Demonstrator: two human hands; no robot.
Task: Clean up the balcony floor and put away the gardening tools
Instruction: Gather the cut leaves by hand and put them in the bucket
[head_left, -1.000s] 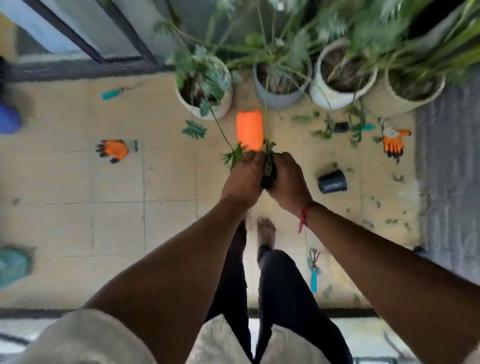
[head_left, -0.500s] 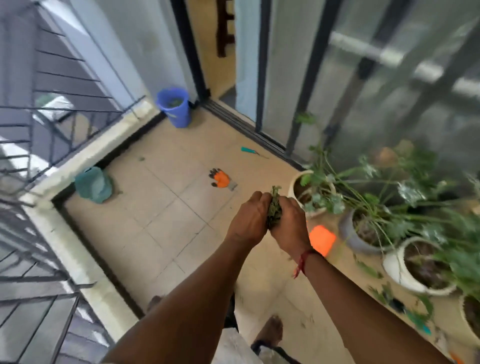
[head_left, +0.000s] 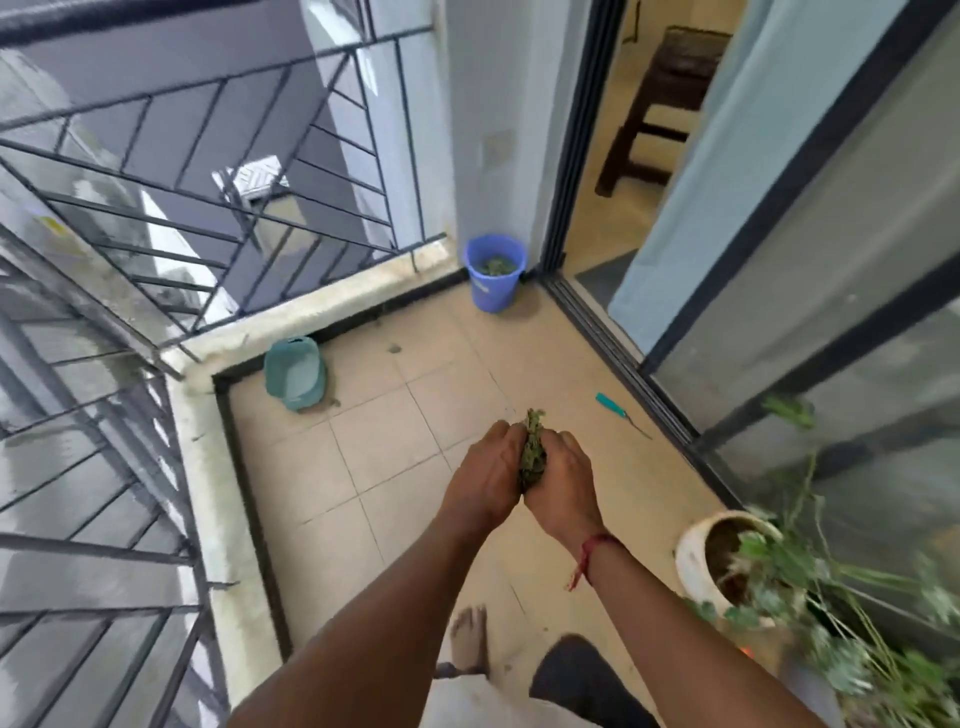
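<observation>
Two hands shared one job. On the left, a teal tub (head_left: 293, 371) lay tipped by the low wall. In the far corner by the door stood a blue bucket (head_left: 493, 273) with green bits inside. The left hand (head_left: 485, 478) and the right hand (head_left: 563, 483) were pressed together, both curled round a clump of plant cuttings (head_left: 532, 457), held up above the balcony floor (head_left: 395, 467). Further right, a teal-handled tool (head_left: 618, 413) lay near the door track, and a white plant pot (head_left: 711, 556) stood by the glass. The step looked like carrying cuttings to the bucket. Next would be to walk over and let go above it. No words could be read anywhere.
</observation>
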